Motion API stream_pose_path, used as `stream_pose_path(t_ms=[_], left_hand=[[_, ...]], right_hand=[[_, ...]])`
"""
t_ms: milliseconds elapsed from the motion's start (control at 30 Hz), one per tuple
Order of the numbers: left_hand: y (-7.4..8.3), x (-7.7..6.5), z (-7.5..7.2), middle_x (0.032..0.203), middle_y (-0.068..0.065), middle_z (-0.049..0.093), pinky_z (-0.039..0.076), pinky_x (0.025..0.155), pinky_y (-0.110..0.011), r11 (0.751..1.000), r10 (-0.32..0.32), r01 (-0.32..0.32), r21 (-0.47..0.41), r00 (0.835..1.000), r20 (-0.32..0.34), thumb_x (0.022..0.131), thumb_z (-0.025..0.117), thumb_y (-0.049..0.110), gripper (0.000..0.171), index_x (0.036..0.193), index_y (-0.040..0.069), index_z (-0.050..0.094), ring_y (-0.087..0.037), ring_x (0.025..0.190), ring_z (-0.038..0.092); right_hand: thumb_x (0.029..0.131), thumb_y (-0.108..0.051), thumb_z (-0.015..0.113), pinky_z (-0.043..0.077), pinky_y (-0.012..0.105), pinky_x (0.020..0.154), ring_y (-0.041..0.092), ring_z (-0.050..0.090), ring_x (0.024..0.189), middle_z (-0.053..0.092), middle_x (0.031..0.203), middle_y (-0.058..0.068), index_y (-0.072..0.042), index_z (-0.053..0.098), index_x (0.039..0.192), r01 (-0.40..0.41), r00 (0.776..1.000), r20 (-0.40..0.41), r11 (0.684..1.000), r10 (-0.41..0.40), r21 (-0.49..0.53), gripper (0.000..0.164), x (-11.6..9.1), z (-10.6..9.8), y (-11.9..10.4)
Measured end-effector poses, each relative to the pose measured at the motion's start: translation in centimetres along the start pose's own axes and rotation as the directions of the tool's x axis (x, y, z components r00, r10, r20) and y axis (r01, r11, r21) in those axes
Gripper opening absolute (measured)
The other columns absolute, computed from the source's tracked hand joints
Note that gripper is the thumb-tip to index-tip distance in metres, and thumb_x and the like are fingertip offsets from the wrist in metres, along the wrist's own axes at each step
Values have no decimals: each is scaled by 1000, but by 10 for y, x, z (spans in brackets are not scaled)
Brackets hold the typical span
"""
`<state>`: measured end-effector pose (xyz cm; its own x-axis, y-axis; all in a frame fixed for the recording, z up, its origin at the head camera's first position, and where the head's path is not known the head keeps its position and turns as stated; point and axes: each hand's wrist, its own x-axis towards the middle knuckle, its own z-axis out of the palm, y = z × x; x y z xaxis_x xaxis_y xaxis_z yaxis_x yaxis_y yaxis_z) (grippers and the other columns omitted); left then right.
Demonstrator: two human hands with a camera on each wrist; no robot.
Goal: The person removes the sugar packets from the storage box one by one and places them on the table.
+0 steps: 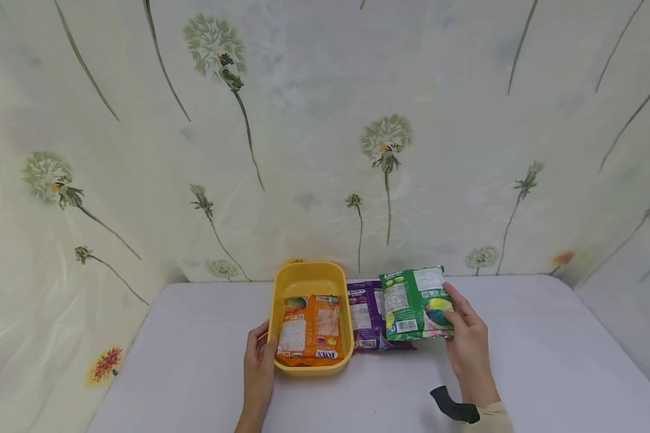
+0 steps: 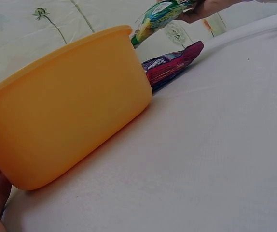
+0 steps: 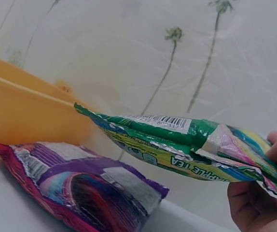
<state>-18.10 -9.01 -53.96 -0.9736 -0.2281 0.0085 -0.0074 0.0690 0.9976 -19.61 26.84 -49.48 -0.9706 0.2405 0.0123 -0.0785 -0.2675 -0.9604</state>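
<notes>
A green candy bag, its printed back facing up, is pinched by its right edge in my right hand. In the right wrist view, the thumb lies above the green bag and the fingers below, and the bag is off the table. My left hand holds the left side of a yellow plastic tub. Inside the tub lies an orange candy bag; more orange shows beneath it. Between the tub and the raised bag, a purple candy bag lies on the table, partly covered from above by the green one.
A white cloth covers the table. Behind it hangs a pale curtain printed with dandelions, close to the back of the tub. A dark strap sits at my right wrist, by a beige sleeve.
</notes>
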Motion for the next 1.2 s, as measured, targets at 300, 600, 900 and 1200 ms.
stream_pose_path(t_ms=[300, 600, 900, 1200], left_hand=[[5, -3, 0, 138, -9, 49, 43, 89, -8, 1000, 23, -23, -7, 1000, 1, 97, 48, 12, 36, 133, 11, 45, -24, 124, 51], [18, -8, 0, 137, -11, 50, 44, 88, -7, 1000, 17, -17, -12, 1000, -4, 97, 48, 9, 36, 133, 7, 45, -26, 125, 51], [19, -8, 0, 137, -11, 50, 43, 88, -7, 1000, 1, -1, -14, 1000, -5, 96, 47, 9, 37, 133, 7, 45, -26, 126, 50], [15, -6, 0, 137, -10, 50, 43, 88, -7, 1000, 20, -20, -4, 1000, -8, 96, 48, 9, 36, 132, 9, 46, -26, 124, 51]], right_hand=[[100, -6, 39, 47, 11, 89, 14, 32, 137, 21, 158, 1, -13, 37, 145, -1, 1000, -10, 1000, 1, -1, 46, 4, -10, 3], [100, -8, 40, 48, 11, 88, 9, 37, 131, 21, 158, 0, -12, 36, 146, 7, 1000, -1, 1000, -7, -28, 46, 7, -20, 5], [99, -7, 40, 45, 7, 89, 16, 21, 145, 22, 158, -2, -12, 37, 145, -18, 1000, -19, 1000, 18, -16, 47, 9, -27, 10], [99, -9, 40, 44, 4, 86, 13, 18, 145, 24, 157, -8, -18, 39, 144, -84, 993, -87, 996, 84, 9, 46, 15, -32, 18]])
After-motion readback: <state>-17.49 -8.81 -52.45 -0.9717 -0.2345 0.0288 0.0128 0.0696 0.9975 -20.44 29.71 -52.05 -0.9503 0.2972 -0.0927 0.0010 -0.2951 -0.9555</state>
